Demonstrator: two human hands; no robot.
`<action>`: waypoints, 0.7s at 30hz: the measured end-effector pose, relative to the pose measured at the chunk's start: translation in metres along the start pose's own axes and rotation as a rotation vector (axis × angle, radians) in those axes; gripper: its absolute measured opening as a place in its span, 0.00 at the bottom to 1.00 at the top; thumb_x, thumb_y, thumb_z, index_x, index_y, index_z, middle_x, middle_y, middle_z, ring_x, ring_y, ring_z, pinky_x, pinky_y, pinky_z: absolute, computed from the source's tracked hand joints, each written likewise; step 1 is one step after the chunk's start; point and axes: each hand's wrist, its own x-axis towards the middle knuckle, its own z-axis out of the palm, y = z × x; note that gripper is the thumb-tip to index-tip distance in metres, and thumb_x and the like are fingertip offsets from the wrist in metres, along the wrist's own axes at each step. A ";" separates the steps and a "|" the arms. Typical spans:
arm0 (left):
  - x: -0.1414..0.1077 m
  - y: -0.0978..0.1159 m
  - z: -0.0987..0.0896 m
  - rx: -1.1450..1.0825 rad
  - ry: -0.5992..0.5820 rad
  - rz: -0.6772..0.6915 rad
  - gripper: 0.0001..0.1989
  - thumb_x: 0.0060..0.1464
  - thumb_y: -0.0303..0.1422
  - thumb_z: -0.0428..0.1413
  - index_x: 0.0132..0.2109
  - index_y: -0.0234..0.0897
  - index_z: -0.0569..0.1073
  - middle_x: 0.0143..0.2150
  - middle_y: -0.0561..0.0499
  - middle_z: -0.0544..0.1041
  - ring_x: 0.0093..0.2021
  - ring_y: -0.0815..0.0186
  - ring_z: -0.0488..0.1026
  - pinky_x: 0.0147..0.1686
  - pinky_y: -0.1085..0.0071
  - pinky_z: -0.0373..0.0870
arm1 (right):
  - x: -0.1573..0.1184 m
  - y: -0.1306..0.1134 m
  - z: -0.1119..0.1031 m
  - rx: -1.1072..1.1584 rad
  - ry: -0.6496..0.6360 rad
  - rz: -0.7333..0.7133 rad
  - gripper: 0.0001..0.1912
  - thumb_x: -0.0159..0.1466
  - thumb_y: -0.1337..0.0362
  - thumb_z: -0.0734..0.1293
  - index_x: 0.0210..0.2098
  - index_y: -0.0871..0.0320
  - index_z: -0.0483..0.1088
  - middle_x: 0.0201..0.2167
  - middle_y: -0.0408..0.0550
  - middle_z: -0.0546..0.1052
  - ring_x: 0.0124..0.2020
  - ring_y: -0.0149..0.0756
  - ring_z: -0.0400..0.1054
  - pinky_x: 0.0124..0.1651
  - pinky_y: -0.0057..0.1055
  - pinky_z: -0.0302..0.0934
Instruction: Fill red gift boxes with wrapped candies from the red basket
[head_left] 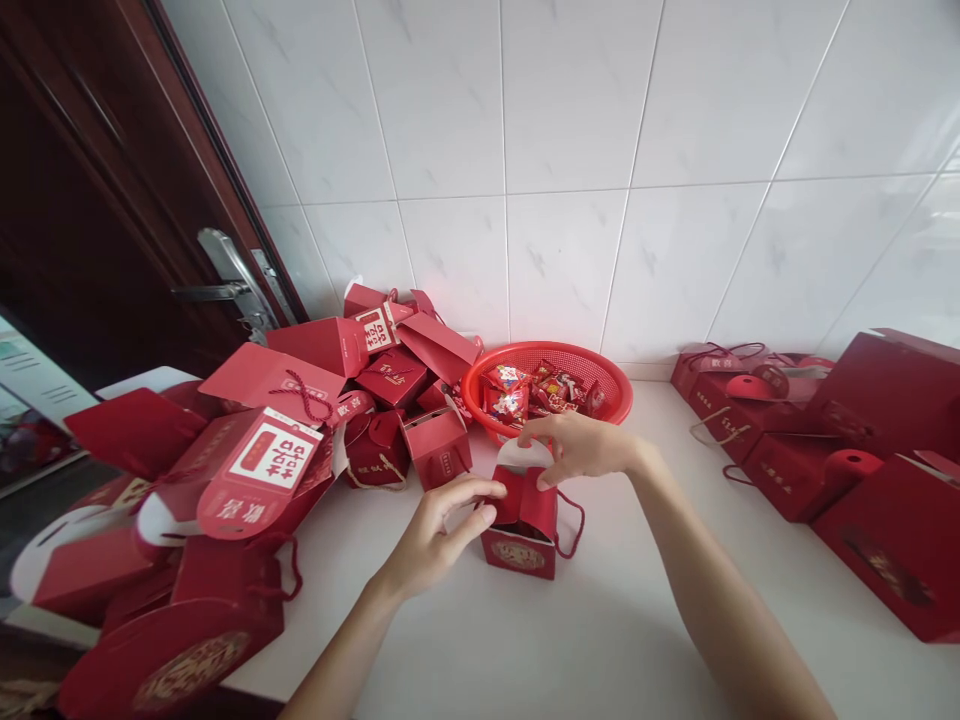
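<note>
A small red candy box (521,555) with a gold round emblem on its front stands upright on the white table. Its top flaps are partly folded in, and a dark red cord loops out at its right side. My left hand (435,525) pinches the left edge of the top, thumb and fingertips close together. From behind and to the right, my right hand (589,445) grips the top with its thumb on the right flap and its fingers at the pale back flap. The box's inside is mostly hidden.
A red plastic basket (555,352) with wrapped sweets (506,395) sits right behind the box. Open red boxes (266,475) pile up at the left. More boxes (787,475) stand at the right. Behind is a tiled wall; a dark door (112,150) is at the left.
</note>
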 end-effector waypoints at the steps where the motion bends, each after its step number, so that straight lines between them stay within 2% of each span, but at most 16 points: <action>1: -0.001 0.000 0.001 -0.016 -0.003 0.010 0.15 0.59 0.40 0.56 0.50 0.41 0.79 0.52 0.45 0.80 0.56 0.55 0.75 0.57 0.62 0.71 | 0.002 -0.003 0.003 -0.037 0.015 0.021 0.31 0.55 0.60 0.75 0.57 0.54 0.69 0.48 0.53 0.76 0.48 0.48 0.69 0.38 0.31 0.60; 4: -0.003 -0.001 0.005 -0.003 0.002 0.075 0.19 0.55 0.42 0.61 0.52 0.41 0.78 0.56 0.43 0.77 0.58 0.53 0.72 0.59 0.59 0.70 | 0.005 -0.011 0.010 -0.111 0.033 0.049 0.32 0.54 0.61 0.75 0.58 0.53 0.67 0.44 0.52 0.75 0.47 0.49 0.68 0.36 0.30 0.57; 7: -0.001 -0.006 0.014 0.041 0.103 0.107 0.19 0.55 0.41 0.62 0.53 0.42 0.77 0.58 0.43 0.74 0.60 0.53 0.71 0.59 0.58 0.70 | 0.003 -0.014 0.011 -0.101 0.030 0.033 0.32 0.54 0.65 0.74 0.58 0.53 0.65 0.42 0.50 0.75 0.42 0.45 0.69 0.32 0.28 0.56; 10: 0.004 -0.016 0.021 0.034 0.189 0.090 0.23 0.56 0.41 0.61 0.57 0.42 0.73 0.60 0.42 0.71 0.61 0.54 0.70 0.59 0.58 0.70 | 0.000 -0.014 0.009 -0.026 0.054 -0.057 0.31 0.54 0.70 0.71 0.58 0.54 0.66 0.40 0.47 0.77 0.36 0.38 0.70 0.31 0.27 0.56; 13: 0.009 -0.025 0.025 0.008 0.224 0.015 0.27 0.55 0.41 0.61 0.60 0.43 0.69 0.61 0.43 0.70 0.60 0.54 0.70 0.59 0.56 0.69 | -0.001 -0.012 0.009 -0.004 0.038 -0.177 0.19 0.55 0.75 0.66 0.45 0.55 0.75 0.38 0.45 0.79 0.32 0.34 0.69 0.32 0.28 0.58; 15: 0.011 -0.027 0.025 -0.024 0.214 -0.069 0.28 0.55 0.40 0.60 0.61 0.43 0.67 0.62 0.42 0.70 0.60 0.53 0.70 0.60 0.55 0.68 | -0.001 -0.012 0.010 -0.024 -0.007 -0.210 0.16 0.55 0.77 0.64 0.37 0.56 0.78 0.36 0.45 0.80 0.31 0.33 0.69 0.32 0.28 0.58; 18: 0.017 -0.022 0.025 -0.086 0.157 -0.201 0.30 0.53 0.35 0.59 0.63 0.42 0.66 0.65 0.42 0.68 0.64 0.52 0.67 0.61 0.55 0.66 | 0.001 -0.013 0.012 -0.057 -0.034 -0.200 0.16 0.56 0.76 0.64 0.36 0.55 0.80 0.37 0.46 0.81 0.31 0.33 0.69 0.32 0.28 0.58; 21: 0.025 -0.015 0.024 -0.135 0.079 -0.284 0.31 0.48 0.29 0.56 0.61 0.43 0.67 0.66 0.44 0.68 0.66 0.53 0.64 0.62 0.57 0.65 | 0.001 -0.014 0.012 -0.069 0.001 -0.187 0.13 0.58 0.72 0.66 0.39 0.55 0.80 0.35 0.47 0.80 0.32 0.35 0.69 0.32 0.29 0.58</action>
